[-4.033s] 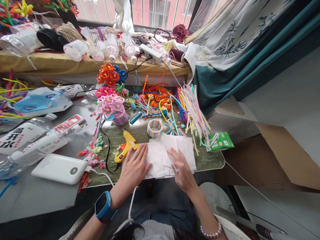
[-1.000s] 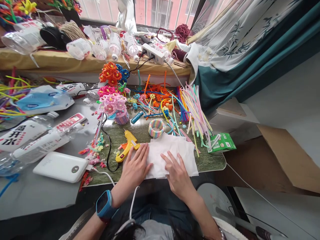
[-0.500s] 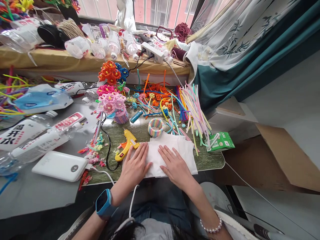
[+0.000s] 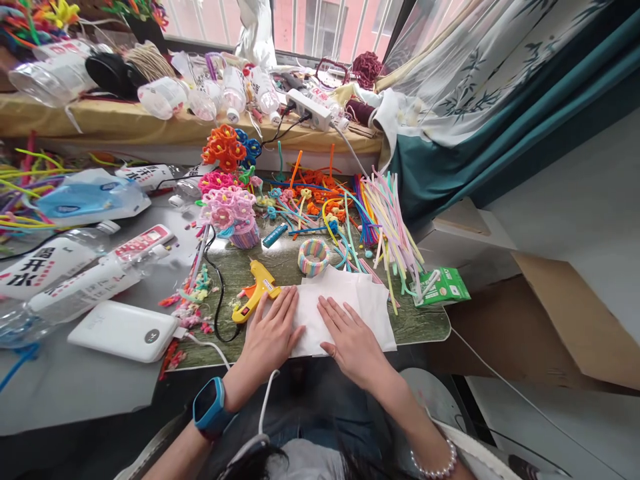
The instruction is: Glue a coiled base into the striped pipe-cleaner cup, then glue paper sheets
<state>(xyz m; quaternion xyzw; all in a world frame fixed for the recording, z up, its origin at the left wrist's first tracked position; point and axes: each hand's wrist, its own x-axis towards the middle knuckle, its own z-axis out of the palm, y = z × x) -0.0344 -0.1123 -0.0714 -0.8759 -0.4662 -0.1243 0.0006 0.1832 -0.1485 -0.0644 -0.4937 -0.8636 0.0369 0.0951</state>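
Note:
White tissue sheets (image 4: pixel 373 310) lie in a flat layered stack at the table's front edge. My left hand (image 4: pixel 273 330) rests flat on their left end, fingers stretched out. My right hand (image 4: pixel 353 340) lies flat on the middle of the sheets, fingers extended and close together. A yellow glue gun (image 4: pixel 257 291) lies just left of the sheets, close to my left fingertips. Behind the sheets stands a striped ring (image 4: pixel 313 257) in pastel colours, which looks wound from fuzzy pipe cleaners. Neither hand grips anything.
Pipe-cleaner flowers (image 4: pixel 227 207) in a striped pot stand behind the glue gun. Loose pipe cleaners (image 4: pixel 393 227) and a green packet (image 4: pixel 443 287) lie at the right. A white power bank (image 4: pixel 123 331) and plastic bottles (image 4: pixel 85 287) lie left. A cardboard box (image 4: pixel 500 327) stands beyond the table's right edge.
Four seconds ago my right hand had bent fingers on a folded-back top sheet. That sheet now lies flat, and my right hand has flattened onto it. My left hand has stayed in place.

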